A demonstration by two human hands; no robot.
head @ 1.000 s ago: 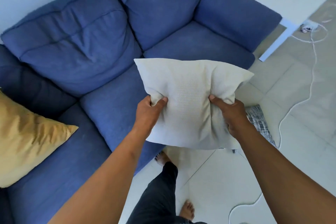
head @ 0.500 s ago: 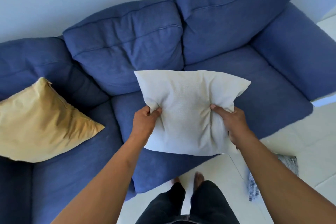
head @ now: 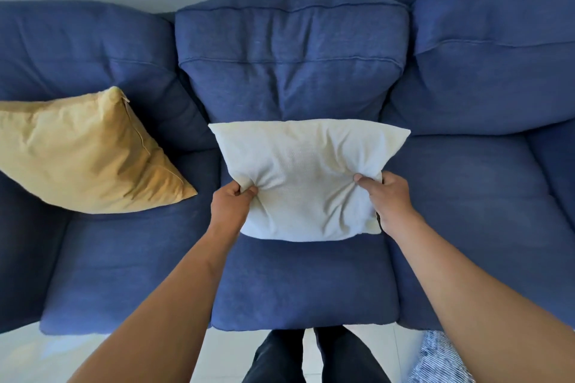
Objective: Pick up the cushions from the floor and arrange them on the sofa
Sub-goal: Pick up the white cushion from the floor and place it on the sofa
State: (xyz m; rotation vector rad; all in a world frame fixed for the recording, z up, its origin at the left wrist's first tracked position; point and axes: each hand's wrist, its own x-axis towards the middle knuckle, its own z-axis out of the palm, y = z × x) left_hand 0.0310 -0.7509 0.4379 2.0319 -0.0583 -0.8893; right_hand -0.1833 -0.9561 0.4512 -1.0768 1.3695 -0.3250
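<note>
Hands are clamped on a cream square fabric cushion [head: 306,177]: left hand [head: 231,207] at its left edge, right hand [head: 387,199] at its right. It is held over the blue fabric sofa's [head: 292,59] middle seat. A mustard-yellow cushion [head: 84,154] is seen on the sofa's left seat, a blue-white patterned cushion [head: 438,357] on the floor before its right end.

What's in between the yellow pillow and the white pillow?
Only bare blue sofa separates the yellow pillow and white pillow, in the head view.
</note>
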